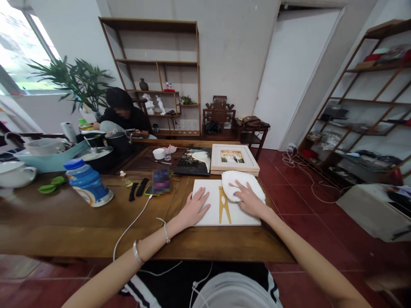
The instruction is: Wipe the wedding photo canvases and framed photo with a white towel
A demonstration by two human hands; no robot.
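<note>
My left hand (196, 207) lies flat with fingers spread on the left part of a white board (208, 217) near the table's front edge. On the board is a flat golden-yellow shape (224, 205) with two legs and a round opening, like a clothes peg. My right hand (248, 199) rests on a thick, folded white cloth (233, 182), its fingers spread over the top. That cloth covers the board's upper right corner and reaches past its edge. Part of my right thumb is hard to make out.
Behind the board lie a framed photo (236, 159) and a dark picture panel (193, 161). Left on the wooden table (180, 250) are a blue-capped bottle (88, 183), a phone (159, 182) on a white cable and a white bowl (158, 154). Another person (126, 113) sits across.
</note>
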